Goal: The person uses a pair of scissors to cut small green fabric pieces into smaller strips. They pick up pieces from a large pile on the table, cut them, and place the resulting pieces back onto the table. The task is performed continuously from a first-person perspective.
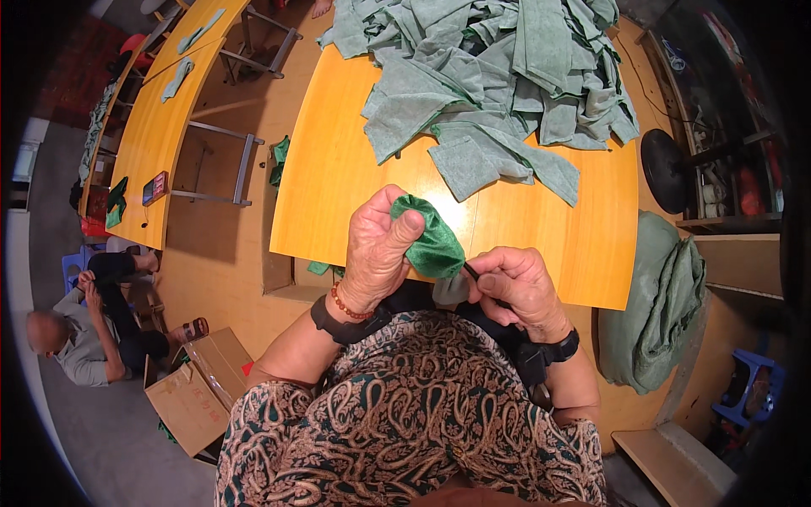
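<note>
A shiny green velvet piece (436,245), pouch-like and rounded at its upper end, is held up just over the table's near edge. My left hand (376,245) pinches its upper left side between thumb and fingers. My right hand (522,291) is closed on a thin dark stick-like thing (470,271), whose tip meets the lower right end of the velvet. Whether that tip goes inside the fabric, I cannot tell. A paler grey-green flap (450,290) hangs below the velvet, between my hands.
Grey-green cloth pieces (481,93) are heaped across the far part of the yellow table (325,186). A large green sack-like bundle (646,308) stands at the table's right, near a black round fan-like thing (664,171). At left are a cardboard box (198,393), a seated person (89,329) and another table (156,127).
</note>
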